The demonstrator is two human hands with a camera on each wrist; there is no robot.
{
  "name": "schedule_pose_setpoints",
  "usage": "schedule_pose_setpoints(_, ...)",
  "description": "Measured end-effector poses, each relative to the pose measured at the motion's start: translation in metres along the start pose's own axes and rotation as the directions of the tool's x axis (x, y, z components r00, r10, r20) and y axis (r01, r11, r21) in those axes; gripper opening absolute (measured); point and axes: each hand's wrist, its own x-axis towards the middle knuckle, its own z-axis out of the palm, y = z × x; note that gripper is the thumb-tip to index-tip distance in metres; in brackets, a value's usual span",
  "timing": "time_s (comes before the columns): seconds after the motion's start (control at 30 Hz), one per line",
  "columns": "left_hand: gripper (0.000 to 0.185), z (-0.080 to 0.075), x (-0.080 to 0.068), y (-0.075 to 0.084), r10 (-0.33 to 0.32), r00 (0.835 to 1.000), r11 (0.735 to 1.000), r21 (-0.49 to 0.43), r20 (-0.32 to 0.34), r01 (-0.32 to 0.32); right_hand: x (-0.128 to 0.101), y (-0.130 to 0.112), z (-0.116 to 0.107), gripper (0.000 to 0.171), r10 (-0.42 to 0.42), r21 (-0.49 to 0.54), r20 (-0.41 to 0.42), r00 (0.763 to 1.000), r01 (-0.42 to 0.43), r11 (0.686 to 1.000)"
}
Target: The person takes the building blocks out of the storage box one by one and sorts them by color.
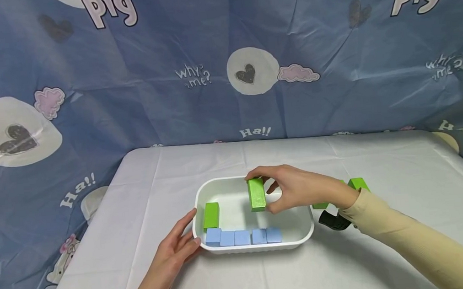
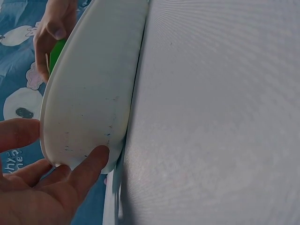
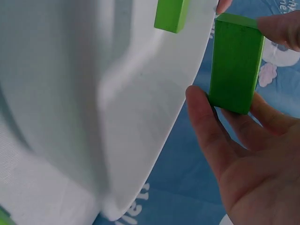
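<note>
A white tray (image 1: 303, 230) sits in the middle of the table. Along its near wall lies a row of several light blue blocks (image 1: 243, 237), and a green block (image 1: 211, 215) stands at its left end. My right hand (image 1: 297, 187) pinches another green block (image 1: 256, 194) upright above the tray's middle; the right wrist view shows this block (image 3: 236, 70) between thumb and fingers. My left hand (image 1: 178, 245) rests on the table with straight fingers touching the tray's near left corner (image 2: 89, 136).
More green blocks (image 1: 358, 184) lie on the white tablecloth to the right of the tray, partly hidden by my right wrist. A black object (image 1: 334, 220) sits under that wrist. A blue printed cloth (image 1: 208, 73) hangs behind the table.
</note>
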Motion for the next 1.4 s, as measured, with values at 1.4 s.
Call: schedule_pose_setpoints(1.4, 0.062, 0.000, -0.001, 0.001, 0.005, 1.000, 1.000, 0.016, 0.007, -0.005, -0.088, 0.041, -0.036, 0.064, 0.190, 0.184, -0.255, 0.948, -0.145, 0.972)
